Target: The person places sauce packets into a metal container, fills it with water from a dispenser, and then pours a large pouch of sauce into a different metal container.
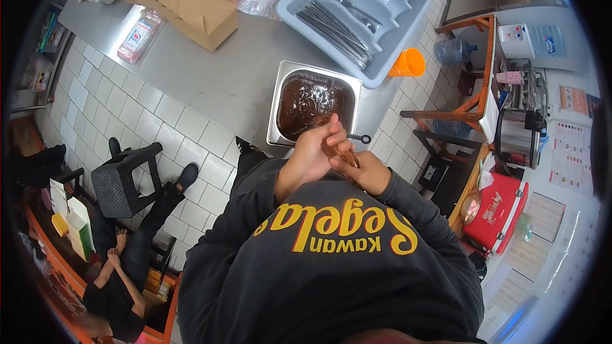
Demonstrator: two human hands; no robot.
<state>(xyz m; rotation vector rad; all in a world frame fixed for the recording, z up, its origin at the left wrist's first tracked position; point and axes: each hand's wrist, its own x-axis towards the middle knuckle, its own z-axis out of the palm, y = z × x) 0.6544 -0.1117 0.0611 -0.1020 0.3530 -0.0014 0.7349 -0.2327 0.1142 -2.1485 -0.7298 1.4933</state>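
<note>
A square metal container [284,80] holding dark brown sauce stands at the table's front edge. Just in front of it my left hand [310,156] and my right hand [364,170] are close together, both wrapped round a small clear plastic bag [333,151] with brown stuff in it. The fingers of both hands are bent and closed. A thin black handle with a ring end [364,139] sticks out beside the container, behind my right hand. My palms hide part of the bag.
On the steel table [210,82] are a blue-grey cutlery tray [382,41], an orange cup [408,63], a cardboard box [220,28] and a plastic pack [139,36]. A black stool [118,184] and a seated person [118,286] are at the left.
</note>
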